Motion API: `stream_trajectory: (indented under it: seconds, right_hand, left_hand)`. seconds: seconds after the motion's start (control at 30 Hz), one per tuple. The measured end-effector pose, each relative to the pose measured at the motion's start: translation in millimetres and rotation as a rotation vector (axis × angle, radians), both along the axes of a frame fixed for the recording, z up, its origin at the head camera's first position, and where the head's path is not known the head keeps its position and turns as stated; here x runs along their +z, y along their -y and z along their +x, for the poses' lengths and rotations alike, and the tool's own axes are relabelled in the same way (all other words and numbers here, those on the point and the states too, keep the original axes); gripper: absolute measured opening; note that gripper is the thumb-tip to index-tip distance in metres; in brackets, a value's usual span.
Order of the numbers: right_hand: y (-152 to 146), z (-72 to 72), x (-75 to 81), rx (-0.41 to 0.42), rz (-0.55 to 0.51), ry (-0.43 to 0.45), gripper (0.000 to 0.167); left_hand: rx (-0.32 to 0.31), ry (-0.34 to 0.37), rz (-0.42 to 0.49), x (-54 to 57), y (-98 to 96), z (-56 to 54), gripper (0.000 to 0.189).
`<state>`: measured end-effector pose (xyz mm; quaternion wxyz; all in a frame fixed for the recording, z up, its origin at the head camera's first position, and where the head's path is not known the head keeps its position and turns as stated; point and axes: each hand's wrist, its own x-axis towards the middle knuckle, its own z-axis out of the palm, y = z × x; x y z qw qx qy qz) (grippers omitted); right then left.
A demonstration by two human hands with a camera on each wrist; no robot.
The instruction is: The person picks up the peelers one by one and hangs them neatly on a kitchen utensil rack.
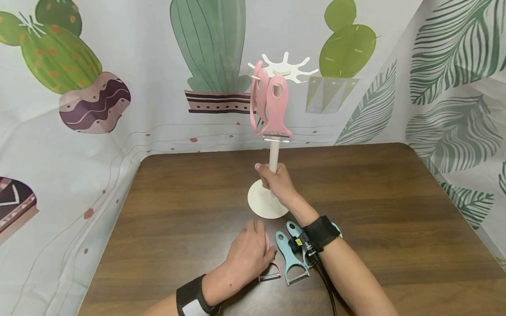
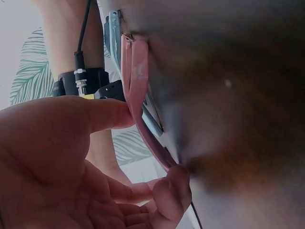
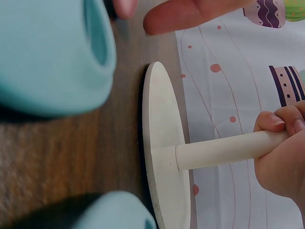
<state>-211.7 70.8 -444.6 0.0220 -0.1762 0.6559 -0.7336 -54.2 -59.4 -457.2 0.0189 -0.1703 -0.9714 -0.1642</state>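
My left hand (image 1: 247,252) pinches a pink peeler (image 2: 137,76) between thumb and fingertips, low over the table; in the head view the hand covers most of its handle. With its fingers curled round the pole (image 3: 214,150) of a white stand, my right hand (image 1: 280,183) holds the stand upright, just above its round base (image 1: 262,204). Pink peelers (image 1: 277,103) hang from the arms of the stand's star-shaped top (image 1: 285,68), on the left and front side. Right of my left hand lie light blue peelers (image 1: 291,259), partly under my right forearm.
The brown wooden table (image 1: 189,197) carries the stand near its back middle. A cloth printed with cacti and leaves (image 1: 150,66) hangs behind and beside it. A black cable (image 1: 327,285) runs along my right forearm from the wrist camera (image 1: 296,242).
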Motion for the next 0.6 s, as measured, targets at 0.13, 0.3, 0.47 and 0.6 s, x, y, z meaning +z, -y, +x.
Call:
stream_trajectory:
  seconds: [0.13,0.3,0.47,0.6]
  right_hand:
    - [0.0,0.1,-0.1,0.002,0.001,0.001,0.057]
    - [-0.2,0.4,-0.2,0.0,0.007,-0.004,0.057]
    - [-0.2,0.3,-0.1,0.001,0.005,-0.007,0.057]
    - [-0.4,-0.3,-0.9,0.007,0.001,-0.002,0.057]
  left_hand:
    - [-0.007,0.014,-0.003,0.5,0.3,0.0,0.046]
    - [-0.011,0.012,0.0,0.4,0.1,0.3,0.043]
    - [-0.012,0.012,0.001,0.1,-0.2,-0.2,0.042]
    - [-0.013,0.012,0.0,0.2,-0.1,-0.7,0.042]
